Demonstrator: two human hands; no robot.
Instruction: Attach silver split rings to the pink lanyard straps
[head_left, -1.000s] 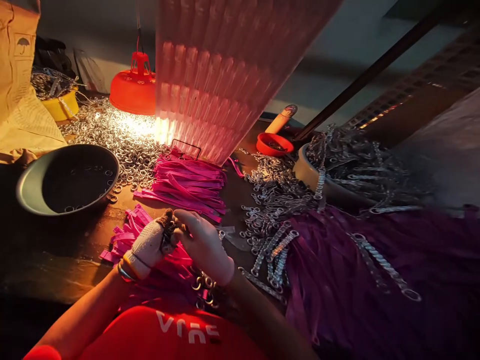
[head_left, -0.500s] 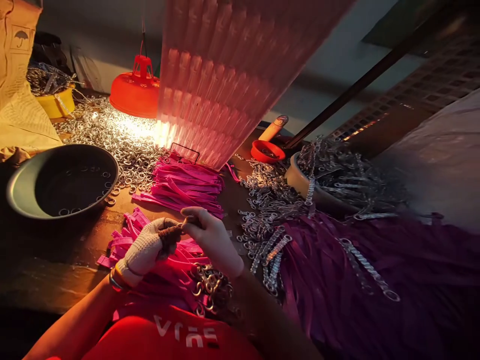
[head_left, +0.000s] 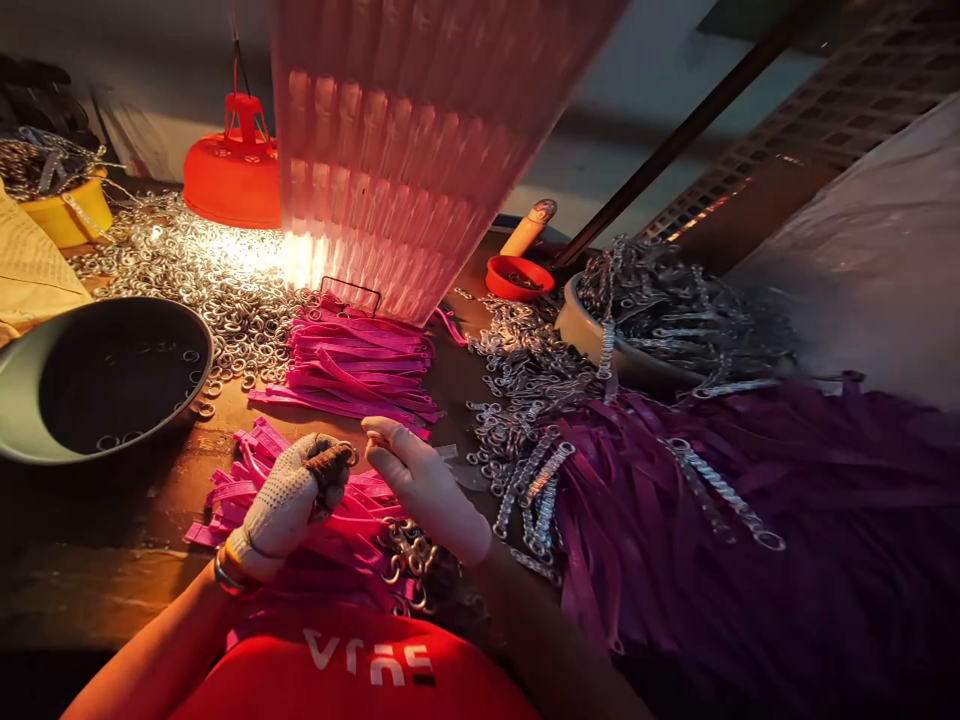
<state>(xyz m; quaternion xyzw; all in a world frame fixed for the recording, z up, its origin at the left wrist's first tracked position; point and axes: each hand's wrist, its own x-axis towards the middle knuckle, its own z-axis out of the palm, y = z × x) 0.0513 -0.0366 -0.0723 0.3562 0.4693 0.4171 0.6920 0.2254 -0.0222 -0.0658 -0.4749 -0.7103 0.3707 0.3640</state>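
My left hand, in a dotted white glove with dark worn fingertips, is closed on a small metal ring that sticks out at its fingertips. Just to the right, my right hand wears a thin pale glove. Its thumb and forefinger are pinched close together; whatever they hold is too small to make out. A slim gap parts the two hands. Below them lie pink straps and a small heap of metal rings near my red shirt.
Behind my hands is a pile of pink straps beside many loose rings under a red lamp. A dark bowl stands left. To the right are metal chains, a full basin and purple straps.
My hands have come slightly apart, and the ring now shows at the left fingertips. The whole view has shifted, so the bench things sit further left.
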